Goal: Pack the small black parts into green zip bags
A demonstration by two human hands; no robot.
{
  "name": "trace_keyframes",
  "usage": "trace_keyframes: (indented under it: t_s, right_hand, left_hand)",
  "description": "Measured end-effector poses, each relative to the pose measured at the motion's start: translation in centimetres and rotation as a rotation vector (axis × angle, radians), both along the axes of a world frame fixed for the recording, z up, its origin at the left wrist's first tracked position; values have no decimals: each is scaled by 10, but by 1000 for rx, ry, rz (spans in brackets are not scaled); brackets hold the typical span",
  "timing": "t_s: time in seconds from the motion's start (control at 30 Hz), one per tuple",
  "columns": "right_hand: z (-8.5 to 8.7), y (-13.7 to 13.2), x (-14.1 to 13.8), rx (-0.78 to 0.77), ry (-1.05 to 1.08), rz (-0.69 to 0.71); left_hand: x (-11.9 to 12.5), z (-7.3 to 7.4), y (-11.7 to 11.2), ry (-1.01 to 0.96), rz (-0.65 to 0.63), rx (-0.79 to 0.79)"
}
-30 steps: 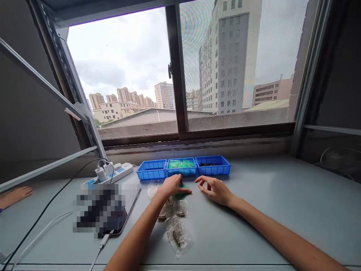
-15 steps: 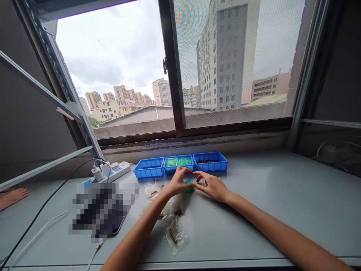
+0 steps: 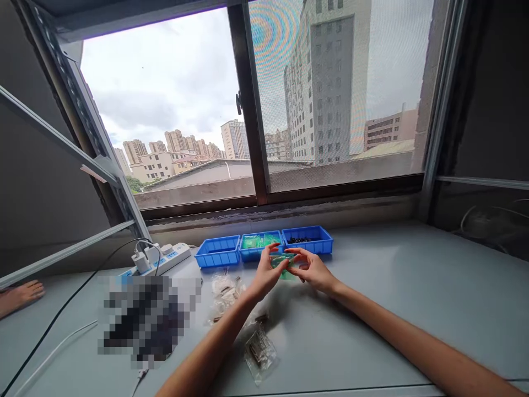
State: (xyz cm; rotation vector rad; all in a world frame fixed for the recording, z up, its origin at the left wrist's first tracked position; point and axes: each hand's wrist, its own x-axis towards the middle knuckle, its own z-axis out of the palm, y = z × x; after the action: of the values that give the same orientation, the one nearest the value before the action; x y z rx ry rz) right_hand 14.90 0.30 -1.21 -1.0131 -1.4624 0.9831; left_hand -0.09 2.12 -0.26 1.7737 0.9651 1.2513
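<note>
Green plastic (image 3: 284, 257), pinched by left hand (image 3: 266, 272) and right hand (image 3: 317, 274), is partly hidden.

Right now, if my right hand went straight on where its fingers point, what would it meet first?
The green bag at its fingertips comes first. Just past that, your right hand would probably run into your left hand, though this one view leaves exact depth unclear.
</note>
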Motion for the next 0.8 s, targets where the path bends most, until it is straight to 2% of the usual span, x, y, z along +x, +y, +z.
trace_keyframes:
  t_s: [0.17, 0.3, 0.4, 0.5, 0.6, 0.7, 0.8]
  right_hand:
    - [1, 4, 10, 115, -58, -156]
    - [3, 0, 16, 318, -241, -223]
    - [7, -7, 15, 458, -338, -288]
    - [12, -13, 12, 532, -359, -343]
    - [12, -13, 11, 516, -353, -400]
    - [9, -7, 12, 392, -362, -494]
    - [4, -1, 15, 267, -401, -480]
  left_hand:
    - [1, 3, 1, 136, 56, 91]
    - [0, 9, -1, 283, 61, 245]
    - [0, 12, -4, 305, 129, 338]
    - [0, 13, -6, 279, 180, 409]
    - [0, 14, -6, 272, 183, 434]
    - [-3, 16, -1, 262, 186, 368]
    - [-11, 22, 7, 196, 250, 283]
